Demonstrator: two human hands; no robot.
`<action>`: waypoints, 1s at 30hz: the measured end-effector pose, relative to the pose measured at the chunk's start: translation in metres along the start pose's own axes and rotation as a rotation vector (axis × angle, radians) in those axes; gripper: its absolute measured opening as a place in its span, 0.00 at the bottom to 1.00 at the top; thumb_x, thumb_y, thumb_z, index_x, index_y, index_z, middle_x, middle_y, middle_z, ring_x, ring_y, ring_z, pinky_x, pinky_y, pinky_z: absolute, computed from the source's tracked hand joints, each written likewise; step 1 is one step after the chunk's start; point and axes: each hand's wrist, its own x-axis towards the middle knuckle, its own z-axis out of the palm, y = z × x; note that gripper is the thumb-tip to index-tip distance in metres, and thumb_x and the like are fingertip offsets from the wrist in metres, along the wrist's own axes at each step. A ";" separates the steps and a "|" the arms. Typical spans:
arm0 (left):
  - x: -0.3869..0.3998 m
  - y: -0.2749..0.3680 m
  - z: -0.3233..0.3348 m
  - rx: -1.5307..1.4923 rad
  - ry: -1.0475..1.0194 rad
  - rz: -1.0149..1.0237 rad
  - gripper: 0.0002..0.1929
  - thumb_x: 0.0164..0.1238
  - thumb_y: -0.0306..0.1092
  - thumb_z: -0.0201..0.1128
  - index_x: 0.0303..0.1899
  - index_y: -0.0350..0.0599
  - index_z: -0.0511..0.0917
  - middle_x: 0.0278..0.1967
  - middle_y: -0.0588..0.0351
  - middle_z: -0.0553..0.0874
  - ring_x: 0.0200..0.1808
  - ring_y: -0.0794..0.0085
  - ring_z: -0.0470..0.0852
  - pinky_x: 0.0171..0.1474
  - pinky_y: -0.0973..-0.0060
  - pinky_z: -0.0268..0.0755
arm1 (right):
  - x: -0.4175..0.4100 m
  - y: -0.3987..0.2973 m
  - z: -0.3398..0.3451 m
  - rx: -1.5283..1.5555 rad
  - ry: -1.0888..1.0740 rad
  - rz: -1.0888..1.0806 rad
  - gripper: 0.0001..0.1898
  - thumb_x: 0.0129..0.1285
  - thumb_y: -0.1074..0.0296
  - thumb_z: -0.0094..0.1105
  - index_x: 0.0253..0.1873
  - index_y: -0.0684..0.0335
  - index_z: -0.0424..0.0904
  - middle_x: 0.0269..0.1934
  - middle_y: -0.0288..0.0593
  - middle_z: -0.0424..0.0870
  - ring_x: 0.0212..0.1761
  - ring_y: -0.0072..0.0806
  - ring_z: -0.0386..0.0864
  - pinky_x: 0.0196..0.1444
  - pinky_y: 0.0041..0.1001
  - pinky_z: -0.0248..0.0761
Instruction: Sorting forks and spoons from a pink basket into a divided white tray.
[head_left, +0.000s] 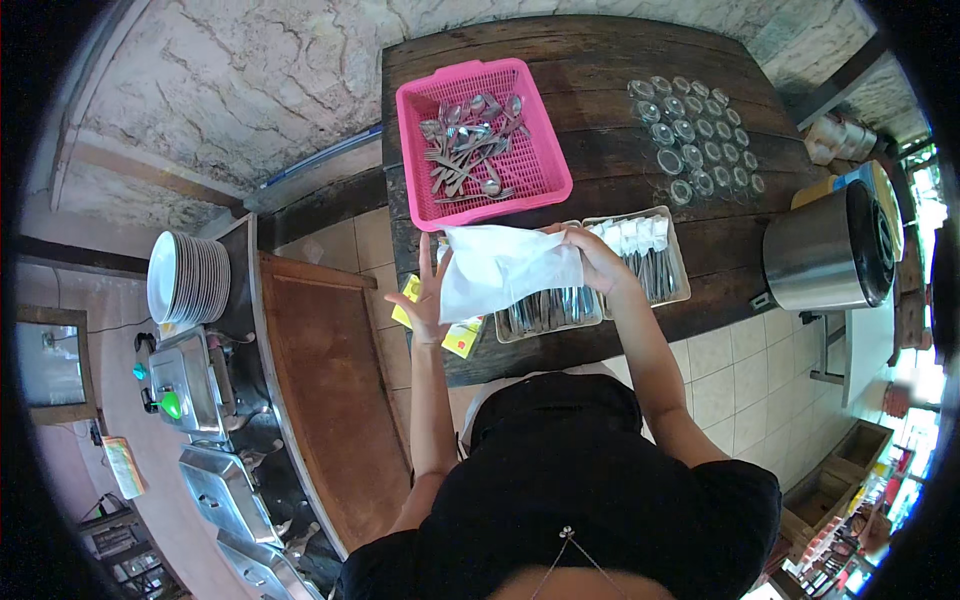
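Note:
A white paper napkin (502, 270) is spread in the air between my hands. My right hand (592, 259) grips its upper right edge. My left hand (427, 296) is at its left side with the fingers spread. Below the napkin, partly hidden, lies a tray of metal cutlery (551, 311). To its right is a second tray (686, 281), with cutlery whose upper ends are wrapped in white napkins. Beyond my hands a pink plastic basket (551, 161) holds loose forks and spoons (469, 154). Yellow packets (461, 339) lie near my left hand.
Rows of glasses (697, 139) stand on the dark wooden table (592, 97). A large steel pot (814, 251) with a black lid is at the right. On the left counter are stacked white plates (187, 277) and steel chafing dishes (225, 495).

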 end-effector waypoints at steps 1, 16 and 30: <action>0.001 -0.001 -0.002 0.002 -0.001 -0.004 0.49 0.39 0.79 0.28 0.64 0.59 0.40 0.62 0.48 0.52 0.64 0.58 0.49 0.61 0.60 0.47 | -0.003 -0.002 0.001 0.013 0.018 0.036 0.11 0.52 0.69 0.50 0.41 0.63 0.71 0.34 0.39 0.76 0.35 0.24 0.76 0.36 0.25 0.72; 0.013 0.001 0.024 0.906 0.583 0.031 0.14 0.55 0.26 0.59 0.45 0.37 0.75 0.38 0.58 0.79 0.36 0.83 0.72 0.40 0.85 0.65 | -0.025 -0.003 -0.017 -0.364 -0.081 0.173 0.22 0.51 0.66 0.59 0.50 0.64 0.64 0.29 0.37 0.76 0.26 0.16 0.72 0.20 0.13 0.59; 0.010 0.010 0.069 0.677 0.610 0.097 0.16 0.56 0.25 0.57 0.48 0.34 0.72 0.39 0.54 0.79 0.36 0.83 0.75 0.38 0.87 0.68 | 0.009 0.077 0.010 -0.343 -0.198 0.121 0.47 0.48 0.56 0.63 0.63 0.60 0.35 0.53 0.44 0.65 0.37 0.23 0.72 0.30 0.19 0.66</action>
